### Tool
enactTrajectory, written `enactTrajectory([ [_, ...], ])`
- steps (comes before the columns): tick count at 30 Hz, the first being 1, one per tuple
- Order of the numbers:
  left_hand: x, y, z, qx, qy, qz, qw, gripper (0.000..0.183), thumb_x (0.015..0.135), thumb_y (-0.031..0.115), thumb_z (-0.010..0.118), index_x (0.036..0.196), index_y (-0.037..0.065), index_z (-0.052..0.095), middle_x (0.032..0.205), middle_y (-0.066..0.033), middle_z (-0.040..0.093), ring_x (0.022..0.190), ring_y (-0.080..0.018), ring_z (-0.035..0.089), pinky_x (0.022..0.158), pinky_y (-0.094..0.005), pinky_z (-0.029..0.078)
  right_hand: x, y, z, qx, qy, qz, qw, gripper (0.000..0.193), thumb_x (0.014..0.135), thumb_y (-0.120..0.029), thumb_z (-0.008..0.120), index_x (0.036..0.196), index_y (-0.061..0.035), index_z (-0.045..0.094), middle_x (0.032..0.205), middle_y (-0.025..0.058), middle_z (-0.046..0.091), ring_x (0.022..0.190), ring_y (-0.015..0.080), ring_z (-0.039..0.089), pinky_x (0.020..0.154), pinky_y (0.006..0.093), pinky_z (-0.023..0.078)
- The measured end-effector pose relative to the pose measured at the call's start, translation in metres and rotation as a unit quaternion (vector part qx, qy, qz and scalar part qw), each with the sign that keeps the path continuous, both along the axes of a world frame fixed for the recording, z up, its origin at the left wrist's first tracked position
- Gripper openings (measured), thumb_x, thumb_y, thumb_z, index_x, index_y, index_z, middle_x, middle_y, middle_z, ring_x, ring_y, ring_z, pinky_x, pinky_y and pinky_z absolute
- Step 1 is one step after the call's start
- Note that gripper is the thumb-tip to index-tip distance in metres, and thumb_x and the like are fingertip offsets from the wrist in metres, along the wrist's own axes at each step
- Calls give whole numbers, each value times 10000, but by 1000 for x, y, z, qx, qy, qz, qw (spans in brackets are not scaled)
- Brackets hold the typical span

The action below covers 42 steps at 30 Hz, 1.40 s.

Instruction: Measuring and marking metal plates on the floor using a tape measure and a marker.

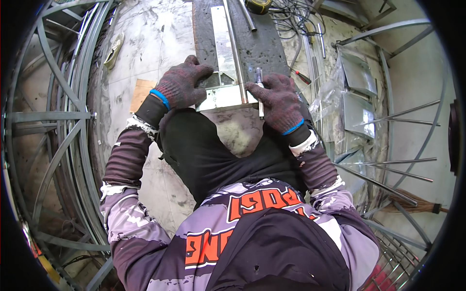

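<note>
A shiny flat metal strip (222, 43) lies lengthwise on a dark worn board (264, 46), with a thin metal rod (234, 48) along it. My left hand (182, 85), in a dark knitted glove, presses flat on the near left end of the strip. My gloved right hand (277, 101) rests on the near right end and holds a slim silver pen-like tool (259, 94) pointing toward me. Both hands sit just beyond my knees in dark trousers.
A curved metal frame of bars (58, 116) lies on the left floor. Folded sheet-metal pieces in plastic (359, 97) and loose rods (398, 169) lie to the right. A yellow tape measure (258, 6) sits at the board's far end; a small wooden block (142, 92) by my left wrist.
</note>
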<state>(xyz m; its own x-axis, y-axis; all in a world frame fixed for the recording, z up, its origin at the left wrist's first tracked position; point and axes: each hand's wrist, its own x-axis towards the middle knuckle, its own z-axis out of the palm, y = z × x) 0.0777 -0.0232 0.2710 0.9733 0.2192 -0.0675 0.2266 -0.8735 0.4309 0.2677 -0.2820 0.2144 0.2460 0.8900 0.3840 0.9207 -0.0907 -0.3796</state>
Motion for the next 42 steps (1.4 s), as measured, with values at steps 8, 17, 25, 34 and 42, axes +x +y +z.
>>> enactTrajectory([
  [8, -16, -6, -20, -7, -42, 92, 995, 417, 1019, 366, 660, 1356, 121, 666, 1152, -178, 731, 1095, -382, 707, 924, -477, 563, 0, -1, -2, 2, 15, -8, 1000, 553, 773, -127, 742, 1293, -313, 769, 1154, 49, 653, 1224, 355, 567, 1017, 638, 402],
  [17, -10, -10, -12, 29, 6, 115, 993, 316, 1004, 366, 649, 1184, 108, 683, 1089, -172, 739, 1044, -391, 710, 870, -504, 563, -1, -1, 0, 0, 14, -4, 1000, 543, 780, -115, 733, 1288, -302, 767, 1160, 57, 645, 1203, 359, 568, 1005, 630, 421],
  [25, -10, -8, -16, -6, 2, 137, 991, 297, 994, 363, 657, 1118, 94, 676, 1024, -184, 733, 996, -404, 709, 845, -516, 555, 0, -1, -3, -2, 4, -1, 1000, 561, 776, -114, 745, 1304, -302, 759, 1171, 56, 644, 1195, 348, 576, 1008, 644, 406],
  [34, -11, -5, -16, 14, -50, 101, 994, 227, 980, 289, 680, 1033, 68, 671, 921, -188, 698, 891, -405, 705, 769, -498, 548, -3, -1, -2, 17, -3, -6, 1000, 594, 773, -108, 744, 1331, -311, 750, 1157, 58, 646, 1200, 343, 576, 1006, 649, 396],
  [42, -12, -2, -21, 27, -70, 75, 994, 189, 967, 262, 685, 1014, 79, 683, 895, -168, 693, 858, -390, 702, 749, -481, 551, -4, -1, 9, -3, -17, 0, 1000, 556, 788, -99, 739, 1307, -297, 767, 1128, 54, 659, 1164, 339, 590, 988, 584, 408],
])
